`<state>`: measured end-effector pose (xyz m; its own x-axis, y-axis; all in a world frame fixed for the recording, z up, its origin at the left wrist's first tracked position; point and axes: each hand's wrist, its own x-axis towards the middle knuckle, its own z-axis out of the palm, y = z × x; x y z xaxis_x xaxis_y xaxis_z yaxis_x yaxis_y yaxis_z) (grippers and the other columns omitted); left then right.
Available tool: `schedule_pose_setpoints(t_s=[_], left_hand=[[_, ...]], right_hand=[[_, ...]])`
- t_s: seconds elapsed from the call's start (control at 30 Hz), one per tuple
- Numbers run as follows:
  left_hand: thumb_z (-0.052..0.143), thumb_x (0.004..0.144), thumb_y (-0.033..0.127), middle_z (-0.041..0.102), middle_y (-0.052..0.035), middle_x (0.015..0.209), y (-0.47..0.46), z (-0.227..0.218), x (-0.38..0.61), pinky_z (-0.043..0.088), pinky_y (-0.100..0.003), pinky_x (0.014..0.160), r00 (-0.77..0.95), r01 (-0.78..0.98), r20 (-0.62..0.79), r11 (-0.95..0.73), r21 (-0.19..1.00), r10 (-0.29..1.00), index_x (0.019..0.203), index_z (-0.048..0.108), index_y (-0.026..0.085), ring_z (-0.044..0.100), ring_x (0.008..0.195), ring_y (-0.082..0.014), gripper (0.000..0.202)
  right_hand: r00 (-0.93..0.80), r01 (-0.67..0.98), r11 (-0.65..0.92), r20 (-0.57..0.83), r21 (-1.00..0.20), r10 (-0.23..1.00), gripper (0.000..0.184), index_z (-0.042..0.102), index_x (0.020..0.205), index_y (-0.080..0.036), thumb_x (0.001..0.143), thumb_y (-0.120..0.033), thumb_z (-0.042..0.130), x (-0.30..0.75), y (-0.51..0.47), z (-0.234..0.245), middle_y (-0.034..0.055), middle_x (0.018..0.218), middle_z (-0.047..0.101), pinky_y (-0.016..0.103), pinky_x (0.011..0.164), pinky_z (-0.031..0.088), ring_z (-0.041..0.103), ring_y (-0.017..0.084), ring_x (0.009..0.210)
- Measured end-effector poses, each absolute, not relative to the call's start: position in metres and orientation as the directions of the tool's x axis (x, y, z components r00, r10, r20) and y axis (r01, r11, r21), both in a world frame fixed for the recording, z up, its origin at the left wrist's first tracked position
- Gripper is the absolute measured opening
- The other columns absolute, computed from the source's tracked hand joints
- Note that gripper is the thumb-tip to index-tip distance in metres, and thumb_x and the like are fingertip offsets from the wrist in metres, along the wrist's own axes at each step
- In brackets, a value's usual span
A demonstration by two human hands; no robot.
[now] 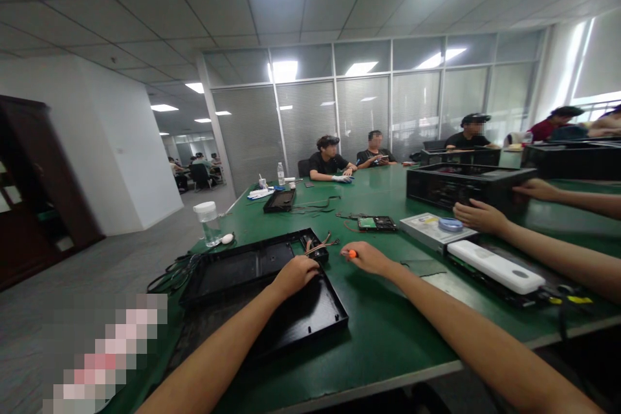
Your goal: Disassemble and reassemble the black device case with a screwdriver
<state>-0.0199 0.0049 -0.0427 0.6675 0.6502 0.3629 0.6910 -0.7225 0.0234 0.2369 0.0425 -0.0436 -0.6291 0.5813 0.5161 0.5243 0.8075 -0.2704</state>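
Observation:
A black metal computer case panel (310, 307) lies in front of me, with a shallow black tray (247, 265) along its far side. My left hand (297, 275) is closed low over the panel beside the tray's edge, fingers curled down; what they grip is hidden. Just beyond these fingers, a bundle of thin coloured wires (317, 246) sticks up at the tray's right end. To the right, my right hand (369, 257) is closed around an orange-ended tool (352, 254), held above the green table (378, 323); the rest of this tool cannot be made out.
A co-worker's hands (480, 217) touch a black computer case (466, 181) at right. Nearby are a silver drive (427, 231), a white elongated device (495, 265) and a circuit-board drive (376, 223). A clear jar (207, 223) and black cables (177, 272) line the left edge.

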Motion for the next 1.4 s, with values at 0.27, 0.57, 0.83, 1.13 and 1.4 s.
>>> schedule_pose_setpoints(t_s=[0.27,0.57,0.83,1.13,1.4], left_hand=[[0.053,0.082,0.023,0.064,-0.0047,0.090,0.009,-0.048,-0.016,0.039,-0.028,0.083,0.670,0.663,0.389,-0.745,0.071,0.633,0.086,0.065,0.016,0.055,0.087,-0.0165,0.015],[0.050,0.083,0.022,0.061,-0.0052,0.094,-0.001,-0.043,-0.013,0.036,-0.033,0.089,0.693,0.663,0.362,-0.748,0.017,0.623,0.080,0.065,0.016,0.051,0.093,-0.0170,0.017],[0.050,0.082,0.018,0.064,-0.0027,0.092,0.002,-0.043,-0.022,0.036,-0.029,0.088,0.745,0.572,0.360,-0.815,0.090,0.562,0.083,0.065,0.017,0.053,0.090,-0.0141,0.015],[0.059,0.076,0.021,0.066,0.0002,0.084,0.005,-0.048,-0.021,0.035,-0.029,0.086,0.600,0.667,0.389,-0.706,0.239,0.699,0.094,0.057,0.018,0.058,0.082,-0.0137,0.018],[0.058,0.077,0.025,0.065,-0.0015,0.089,0.003,-0.041,-0.021,0.037,-0.026,0.082,0.627,0.685,0.361,-0.709,0.168,0.690,0.093,0.060,0.019,0.057,0.087,-0.0158,0.017]], right_hand=[[-0.624,0.529,0.801,0.511,-0.281,0.591,0.021,0.062,0.086,-0.016,0.080,-0.022,0.043,0.235,0.042,-0.044,0.0075,0.088,0.065,0.030,0.078,0.041,0.058,0.018,0.082],[-0.586,0.561,0.743,0.459,-0.365,0.667,0.026,0.053,0.100,-0.017,0.076,-0.026,0.050,0.233,0.035,-0.035,0.0026,0.078,0.059,0.026,0.066,0.040,0.054,0.015,0.070],[-0.509,0.251,0.554,0.379,-0.794,0.773,0.026,0.041,0.097,-0.017,0.075,-0.028,0.048,0.243,0.048,-0.027,-0.0039,0.069,0.049,0.020,0.048,0.037,0.043,0.008,0.050],[-0.203,0.301,0.612,0.578,-0.731,0.790,0.034,0.048,0.068,-0.017,0.081,-0.048,0.040,0.235,0.039,-0.021,-0.0037,0.053,0.045,0.021,0.045,0.034,0.041,0.010,0.045],[-0.316,0.456,0.695,0.628,-0.557,0.711,0.028,0.051,0.076,-0.017,0.083,-0.040,0.040,0.226,0.031,-0.025,-0.0026,0.059,0.047,0.022,0.054,0.036,0.043,0.011,0.054]])
